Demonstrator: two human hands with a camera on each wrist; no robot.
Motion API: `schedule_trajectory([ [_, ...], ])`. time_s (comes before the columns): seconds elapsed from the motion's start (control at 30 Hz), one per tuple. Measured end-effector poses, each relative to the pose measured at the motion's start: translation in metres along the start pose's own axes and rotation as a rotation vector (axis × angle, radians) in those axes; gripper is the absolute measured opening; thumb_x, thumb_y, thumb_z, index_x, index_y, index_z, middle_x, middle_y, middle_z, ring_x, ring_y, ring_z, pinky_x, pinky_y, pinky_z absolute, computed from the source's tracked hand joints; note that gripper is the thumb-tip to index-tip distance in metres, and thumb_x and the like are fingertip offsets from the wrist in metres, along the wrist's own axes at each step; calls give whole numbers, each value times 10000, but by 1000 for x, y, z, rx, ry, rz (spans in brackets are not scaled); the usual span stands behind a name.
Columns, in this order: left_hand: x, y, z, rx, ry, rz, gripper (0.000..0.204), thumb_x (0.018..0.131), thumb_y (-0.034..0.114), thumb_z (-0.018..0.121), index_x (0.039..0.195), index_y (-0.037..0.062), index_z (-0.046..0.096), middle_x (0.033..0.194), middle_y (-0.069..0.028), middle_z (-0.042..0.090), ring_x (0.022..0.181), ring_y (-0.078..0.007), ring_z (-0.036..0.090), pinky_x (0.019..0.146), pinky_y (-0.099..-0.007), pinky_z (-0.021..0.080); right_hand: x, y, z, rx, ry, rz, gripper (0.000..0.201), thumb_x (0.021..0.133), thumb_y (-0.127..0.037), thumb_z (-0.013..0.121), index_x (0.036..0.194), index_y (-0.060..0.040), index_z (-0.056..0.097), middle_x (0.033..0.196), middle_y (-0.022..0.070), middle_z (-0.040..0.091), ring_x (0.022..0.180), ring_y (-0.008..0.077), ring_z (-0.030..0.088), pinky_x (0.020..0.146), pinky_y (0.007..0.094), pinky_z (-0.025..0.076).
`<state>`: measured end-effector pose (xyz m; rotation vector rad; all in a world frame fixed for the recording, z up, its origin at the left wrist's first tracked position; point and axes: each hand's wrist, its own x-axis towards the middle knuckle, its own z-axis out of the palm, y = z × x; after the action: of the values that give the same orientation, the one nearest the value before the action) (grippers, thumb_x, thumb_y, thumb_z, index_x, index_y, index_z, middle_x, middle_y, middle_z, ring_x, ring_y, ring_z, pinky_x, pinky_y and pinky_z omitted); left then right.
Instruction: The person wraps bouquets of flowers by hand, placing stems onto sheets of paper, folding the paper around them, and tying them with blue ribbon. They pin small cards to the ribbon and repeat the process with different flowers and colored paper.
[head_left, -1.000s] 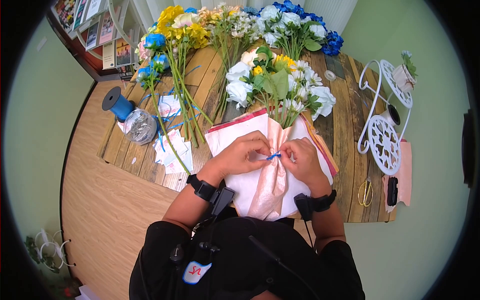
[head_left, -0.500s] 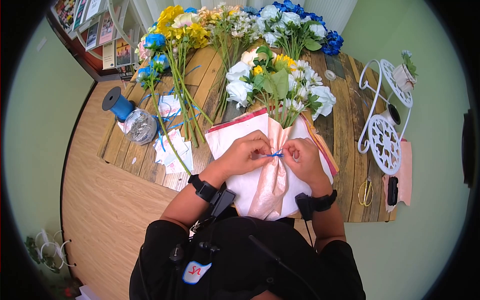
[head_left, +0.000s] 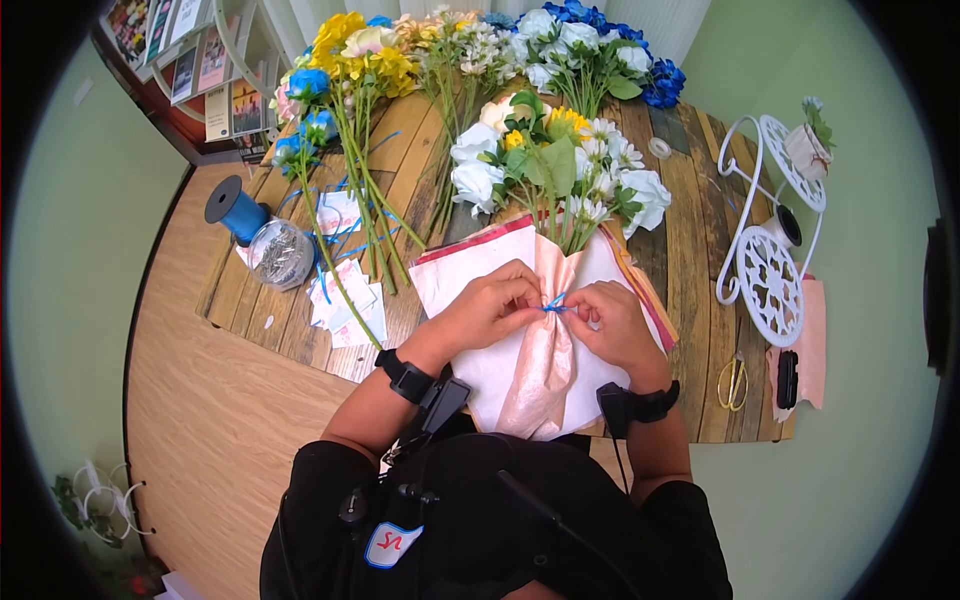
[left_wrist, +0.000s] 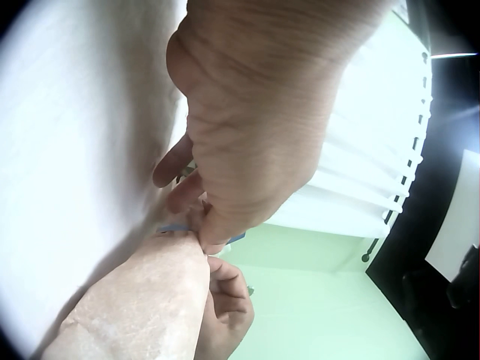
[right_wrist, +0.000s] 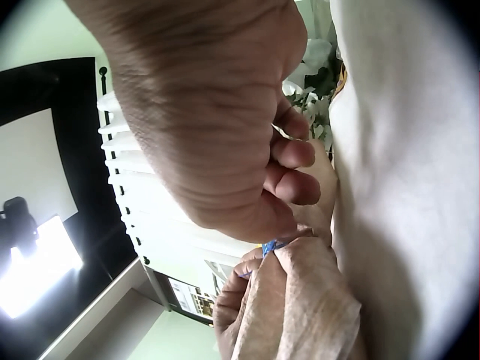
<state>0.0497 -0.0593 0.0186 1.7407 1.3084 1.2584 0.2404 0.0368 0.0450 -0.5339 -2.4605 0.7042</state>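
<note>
L hand (head_left: 492, 306) & R hand (head_left: 612, 322) are pinching blue ribbon (head_left: 553, 306) round pink wrap (head_left: 541, 384); neat tying is depending on even tension, w/o crushing.

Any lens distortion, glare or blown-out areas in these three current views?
Head: strong fisheye, dark corners, tabletop edges bowed, light fairly even. Left wrist: white paper and curtain nearly blown out, palm shaded, dark corners. Right wrist: bright glare from a window or lamp, palm in shade, blue ribbon small and soft.
</note>
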Motion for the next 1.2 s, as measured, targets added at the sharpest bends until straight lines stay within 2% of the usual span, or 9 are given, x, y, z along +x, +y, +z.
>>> schedule_trajectory([
  [0.4,1,2,1,10,-12,-16,118,749,40,668,790,2,565,905,-60,518,784,-147,527,660,-253,449,2,0,-2,-26,-17,-112,98,647,-46,613,695,-58,528,579,47,501,551,215,502,559,323,377],
  [0.47,1,1,2,29,18,47,106,741,18,638,790,-4,547,884,-42,516,666,-111,538,575,-222,451,2,1,-2,-38,-19,-119,99,640,-47,607,688,-57,521,578,49,498,551,219,502,560,324,379],
  [0.53,1,1,2,25,13,40,104,738,15,634,782,-5,542,880,-43,514,661,-112,535,572,-222,450,2,2,-1,-50,-19,-127,99,628,-48,594,677,-55,508,569,55,489,546,231,498,558,330,381],
  [0.93,2,2,3,17,-8,12,120,716,1,622,771,-6,516,883,-54,500,657,-132,527,584,-236,450,2,1,3,-6,16,-68,102,609,-40,576,628,-49,476,537,76,461,514,266,476,532,354,375],
  [1.07,2,-1,3,16,29,52,109,724,-4,616,780,-6,522,873,-56,503,659,-131,526,579,-241,452,-1,3,3,-22,-1,-55,83,635,-49,587,654,-39,507,542,76,471,516,244,489,527,349,389],
  [1.13,2,-3,2,3,52,48,92,740,5,605,790,-5,528,846,-57,512,654,-131,526,577,-240,452,-6,4,3,183,-5,163,121,717,-110,632,716,-14,558,567,82,511,515,190,504,510,313,404],
  [1.17,2,-4,1,-13,71,43,76,756,14,595,800,-5,535,819,-58,521,648,-131,525,576,-239,452,-6,5,2,180,-8,156,121,717,-110,632,716,-14,558,567,82,511,515,190,504,510,313,404],
  [1.2,2,-3,0,-12,79,46,76,756,14,595,800,-5,535,819,-58,521,648,-131,525,576,-239,452,-6,6,1,241,-72,256,188,761,-180,634,743,-3,573,582,77,532,519,161,504,502,295,406],
])
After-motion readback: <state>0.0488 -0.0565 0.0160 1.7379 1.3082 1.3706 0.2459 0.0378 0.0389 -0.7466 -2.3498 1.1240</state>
